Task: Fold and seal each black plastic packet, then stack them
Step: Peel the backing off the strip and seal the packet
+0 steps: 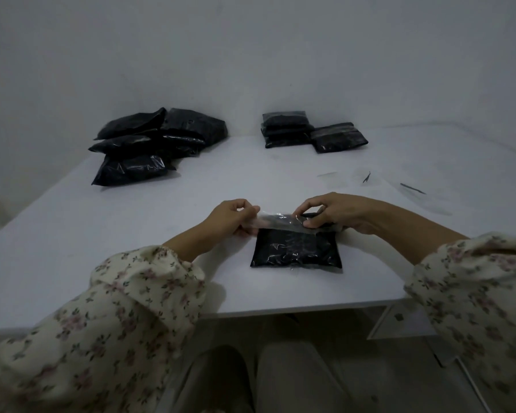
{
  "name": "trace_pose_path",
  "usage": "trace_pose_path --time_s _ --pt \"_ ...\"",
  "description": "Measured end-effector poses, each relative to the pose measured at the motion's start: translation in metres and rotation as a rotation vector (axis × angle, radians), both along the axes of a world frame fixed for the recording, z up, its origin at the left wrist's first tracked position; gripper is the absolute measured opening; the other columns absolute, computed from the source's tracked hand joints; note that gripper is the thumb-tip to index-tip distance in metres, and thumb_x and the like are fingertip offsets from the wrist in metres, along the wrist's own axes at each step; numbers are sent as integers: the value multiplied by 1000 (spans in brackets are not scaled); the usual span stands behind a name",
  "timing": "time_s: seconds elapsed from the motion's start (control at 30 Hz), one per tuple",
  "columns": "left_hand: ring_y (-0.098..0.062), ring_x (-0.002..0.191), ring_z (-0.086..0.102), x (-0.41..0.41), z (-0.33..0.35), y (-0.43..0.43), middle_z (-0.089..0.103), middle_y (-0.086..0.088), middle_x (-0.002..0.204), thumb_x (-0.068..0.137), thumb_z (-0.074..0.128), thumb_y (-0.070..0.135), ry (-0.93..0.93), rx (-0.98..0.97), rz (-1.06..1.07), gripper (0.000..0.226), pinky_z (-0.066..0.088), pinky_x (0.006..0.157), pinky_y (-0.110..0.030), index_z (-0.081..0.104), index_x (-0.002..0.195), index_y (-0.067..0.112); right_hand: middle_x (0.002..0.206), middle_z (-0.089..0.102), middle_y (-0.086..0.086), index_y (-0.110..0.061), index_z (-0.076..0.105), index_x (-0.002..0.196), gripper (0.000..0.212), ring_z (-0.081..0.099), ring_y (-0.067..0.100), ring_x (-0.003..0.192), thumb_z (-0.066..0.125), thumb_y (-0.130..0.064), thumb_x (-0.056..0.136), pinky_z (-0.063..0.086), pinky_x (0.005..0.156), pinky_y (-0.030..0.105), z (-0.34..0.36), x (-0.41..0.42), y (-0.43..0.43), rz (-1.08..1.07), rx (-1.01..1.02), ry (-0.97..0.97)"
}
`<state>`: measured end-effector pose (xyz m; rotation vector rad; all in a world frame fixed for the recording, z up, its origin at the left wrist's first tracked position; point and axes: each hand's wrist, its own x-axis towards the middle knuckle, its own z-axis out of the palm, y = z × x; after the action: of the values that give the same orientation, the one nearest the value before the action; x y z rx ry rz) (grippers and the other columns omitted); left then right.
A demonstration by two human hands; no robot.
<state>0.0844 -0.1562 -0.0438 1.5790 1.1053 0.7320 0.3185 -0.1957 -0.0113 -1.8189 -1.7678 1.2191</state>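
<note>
While packet [295,250] lies flat on table [221,180] before me, left hand [231,219] pinches clear flap [276,223] at left end, right hand [332,211] pinches right end. Pull flap taut, fold down square onto black body, press centre outward, no wrinkles. Neat stack [286,129] far right, likely destination.

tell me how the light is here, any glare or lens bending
Head view: dim, flat, bluish light with only faint shadows; small glints on the plastic of the packet held between the left hand and right hand; the wide lens bends the edges of the table; the far pile and stack look soft and grainy.
</note>
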Motion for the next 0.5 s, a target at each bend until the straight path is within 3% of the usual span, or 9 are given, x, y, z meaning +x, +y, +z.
trace_pose_path --time_s 0.17,0.3,0.5 --pt "-12 54 66 3 0 -1 62 -12 69 93 60 19 20 -30 82 24 51 51 -18 55 73 6 86 65 3 -26 70 96 21 57 14 83 64 -8 88 42 79 28 -5 1 0 -14 -12 95" --pt "-13 58 68 4 3 -3 62 -11 68 91 63 14 -11 -82 92 20 56 55 -22 54 74 6 95 65 9 -23 70 98 22 58 15 86 63 -5 88 45 81 26 -4 2 -3 -6 -14 145" --pt "-8 51 64 5 4 -12 63 -7 64 91 61 15 2 -43 115 21 50 48 -17 53 74 6 86 64 -4 -23 72 95 12 52 8 75 68 -30 86 39 57 16 9 -9 3 -9 26 -54"
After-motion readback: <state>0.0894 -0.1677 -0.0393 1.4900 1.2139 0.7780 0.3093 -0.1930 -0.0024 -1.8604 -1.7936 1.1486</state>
